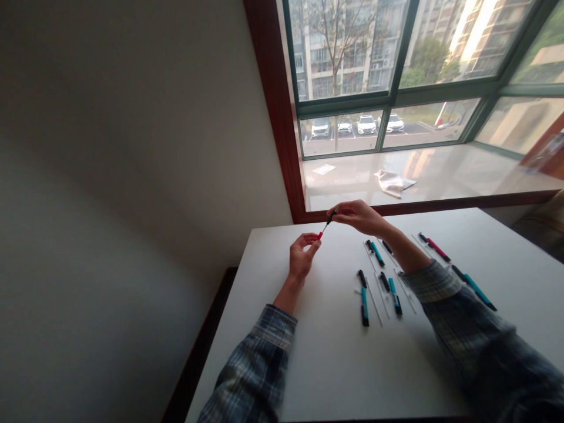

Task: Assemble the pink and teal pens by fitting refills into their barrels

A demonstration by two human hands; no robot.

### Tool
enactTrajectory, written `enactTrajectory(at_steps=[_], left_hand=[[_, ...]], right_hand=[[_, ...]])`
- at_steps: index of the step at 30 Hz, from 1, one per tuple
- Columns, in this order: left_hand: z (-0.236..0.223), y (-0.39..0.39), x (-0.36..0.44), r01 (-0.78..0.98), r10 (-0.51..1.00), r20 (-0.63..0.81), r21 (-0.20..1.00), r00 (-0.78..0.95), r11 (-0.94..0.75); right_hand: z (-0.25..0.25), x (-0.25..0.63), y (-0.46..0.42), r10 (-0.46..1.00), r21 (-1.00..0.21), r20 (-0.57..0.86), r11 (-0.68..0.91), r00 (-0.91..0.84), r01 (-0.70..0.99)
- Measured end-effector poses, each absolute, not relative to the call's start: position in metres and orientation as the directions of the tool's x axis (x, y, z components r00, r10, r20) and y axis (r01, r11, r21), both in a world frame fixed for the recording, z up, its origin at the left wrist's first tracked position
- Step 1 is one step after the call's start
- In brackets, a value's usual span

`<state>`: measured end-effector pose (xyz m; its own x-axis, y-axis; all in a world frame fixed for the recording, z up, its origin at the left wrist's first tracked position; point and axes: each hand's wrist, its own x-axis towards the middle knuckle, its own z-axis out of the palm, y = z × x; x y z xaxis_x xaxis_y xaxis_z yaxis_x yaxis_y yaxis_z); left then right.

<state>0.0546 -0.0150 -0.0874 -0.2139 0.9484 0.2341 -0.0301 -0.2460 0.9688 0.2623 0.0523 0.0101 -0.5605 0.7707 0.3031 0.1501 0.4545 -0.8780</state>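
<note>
Over the far left part of the white table (326, 329), my left hand (302, 256) pinches a red pen barrel (319, 235) between thumb and fingers. Its red end sticks out toward my right hand (359, 216), which is closed on a black pen part (330, 218) just above and to the right. A thin pale rod, like a refill, runs between the red barrel and the black part. Whether its tip sits inside the barrel is too small to tell. My fingers cover much of both pieces.
Right of my hands lie several teal and black pen parts (364, 305) with thin white refills (374, 301) among them. A red and black pen (438, 249) and a teal and black pen (480, 291) lie farther right. A cloth (393, 183) rests on the windowsill (445, 170).
</note>
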Motion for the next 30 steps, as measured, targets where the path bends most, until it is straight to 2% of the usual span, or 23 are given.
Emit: enactTrajectory(at_steps=[4,11,18,24,30], left_hand=[[-0.0892,-0.0143,0.0549,-0.029,0.952,0.243,0.967,-0.184,-0.253],[-0.0903,-0.0146,0.0547,-0.02,0.951,0.262,0.963,-0.165,-0.268],[-0.0897,-0.0137,0.0553,0.014,0.943,0.281,0.959,-0.18,-0.283],[-0.0908,-0.0147,0.0547,0.016,0.945,0.266,0.963,-0.189,-0.268],[-0.0875,-0.0162,0.0555,0.083,0.937,0.285,0.958,-0.204,-0.273]], right_hand=[[0.0078,0.2586,0.0504,0.731,-0.851,0.253,0.48,-0.633,0.213],[0.0077,0.2571,0.0501,0.705,-0.795,0.282,0.551,-0.65,0.252],[0.0108,0.2583,0.0461,0.772,-0.66,0.271,0.584,-0.575,0.473],[0.0111,0.2644,0.0462,0.719,-0.744,0.279,0.581,-0.637,0.33],[0.0118,0.2639,0.0469,0.76,-0.64,0.279,0.603,-0.587,0.476]])
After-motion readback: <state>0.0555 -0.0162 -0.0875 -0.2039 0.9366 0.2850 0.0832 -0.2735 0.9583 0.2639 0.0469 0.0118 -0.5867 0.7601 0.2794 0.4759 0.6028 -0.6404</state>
